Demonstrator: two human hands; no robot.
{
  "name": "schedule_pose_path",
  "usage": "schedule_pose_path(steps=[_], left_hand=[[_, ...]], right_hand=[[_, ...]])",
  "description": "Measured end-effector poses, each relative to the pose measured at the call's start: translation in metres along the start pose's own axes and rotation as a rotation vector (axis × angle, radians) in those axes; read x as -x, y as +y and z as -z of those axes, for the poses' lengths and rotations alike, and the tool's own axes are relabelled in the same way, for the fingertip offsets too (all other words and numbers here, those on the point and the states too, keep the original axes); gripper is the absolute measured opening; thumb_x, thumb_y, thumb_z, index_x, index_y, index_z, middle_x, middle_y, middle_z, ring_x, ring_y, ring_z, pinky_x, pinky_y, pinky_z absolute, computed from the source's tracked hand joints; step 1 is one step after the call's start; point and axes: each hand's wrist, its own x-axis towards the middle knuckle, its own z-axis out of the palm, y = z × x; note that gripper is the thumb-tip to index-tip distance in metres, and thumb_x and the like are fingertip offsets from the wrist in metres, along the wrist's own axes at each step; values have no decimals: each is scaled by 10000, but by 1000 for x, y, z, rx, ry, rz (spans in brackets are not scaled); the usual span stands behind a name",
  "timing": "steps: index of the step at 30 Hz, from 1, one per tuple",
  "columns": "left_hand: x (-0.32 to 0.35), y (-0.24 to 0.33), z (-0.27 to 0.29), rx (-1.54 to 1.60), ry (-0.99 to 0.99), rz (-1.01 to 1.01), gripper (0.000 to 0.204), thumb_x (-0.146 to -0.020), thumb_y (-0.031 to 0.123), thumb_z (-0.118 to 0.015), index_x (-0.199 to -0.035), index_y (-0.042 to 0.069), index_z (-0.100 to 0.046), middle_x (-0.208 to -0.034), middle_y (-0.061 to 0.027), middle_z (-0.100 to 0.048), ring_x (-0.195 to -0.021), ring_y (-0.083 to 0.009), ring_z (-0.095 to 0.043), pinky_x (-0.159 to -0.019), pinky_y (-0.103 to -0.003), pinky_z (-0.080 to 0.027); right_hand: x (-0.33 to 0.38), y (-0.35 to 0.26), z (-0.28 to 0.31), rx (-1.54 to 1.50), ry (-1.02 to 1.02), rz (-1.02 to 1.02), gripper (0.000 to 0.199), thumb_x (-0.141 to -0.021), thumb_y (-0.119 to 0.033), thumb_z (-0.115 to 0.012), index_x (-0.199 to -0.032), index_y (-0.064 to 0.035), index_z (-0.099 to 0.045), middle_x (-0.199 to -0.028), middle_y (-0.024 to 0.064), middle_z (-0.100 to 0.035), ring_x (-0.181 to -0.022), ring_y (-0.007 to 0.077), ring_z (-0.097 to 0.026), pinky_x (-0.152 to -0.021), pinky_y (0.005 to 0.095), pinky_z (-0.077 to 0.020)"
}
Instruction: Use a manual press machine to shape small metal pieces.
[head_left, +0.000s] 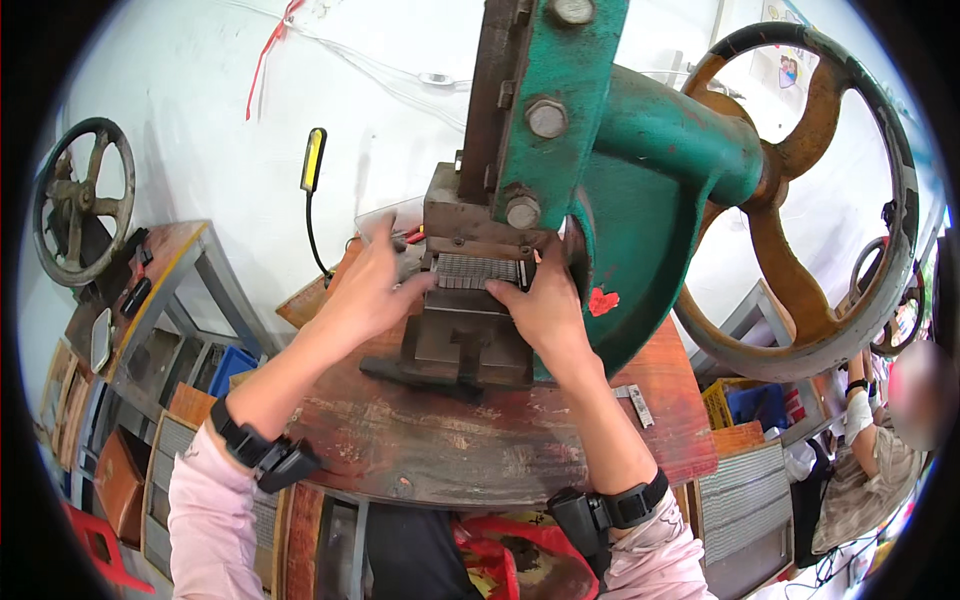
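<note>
A ridged grey metal strip block (468, 272) lies in the jaw of a green hand press (640, 230), above its dark steel base (470, 345). My left hand (375, 285) is at the block's left end, thumb tip next to it, the other fingers raised and apart, slightly blurred. My right hand (550, 310) grips the right end of the block, its thumb on the front edge and its fingers reaching up beside the press head, partly in shadow. The steel ram block (462, 215) sits just above and behind the strips.
A large handwheel (890, 200) stands to the right of the press. On the worn red wooden table (450, 440) lies a small metal piece (640, 405). A yellow-black lamp (314, 160) rises behind. Another handwheel (85, 200) is at far left; a person (870, 450) sits at far right.
</note>
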Motion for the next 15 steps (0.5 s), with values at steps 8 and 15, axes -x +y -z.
schedule_pose_path(steps=[8, 15], left_hand=[[102, -29, -4, -170, -384, -293, 431, -846, 155, -691, -1239, 26, -570, -1147, -213, -596, -1110, -373, -556, -952, -429, -434], [99, 9, 27, -178, 0, -391, 266, -863, 106, -662, -1124, 53, -667, -1017, -145, -620, -929, -340, -582, -817, -410, -450]], right_hand=[[3, -2, 0, 8, -14, -52, 695, -754, -126, -770, -1318, 25, -392, -1284, 261, -531, -1232, 408, -491, -1019, 438, -397], [4, -5, 7, -13, -34, -80, 671, -790, -91, -719, -1353, 29, -374, -1316, 270, -512, -1239, 397, -500, -1017, 424, -405]])
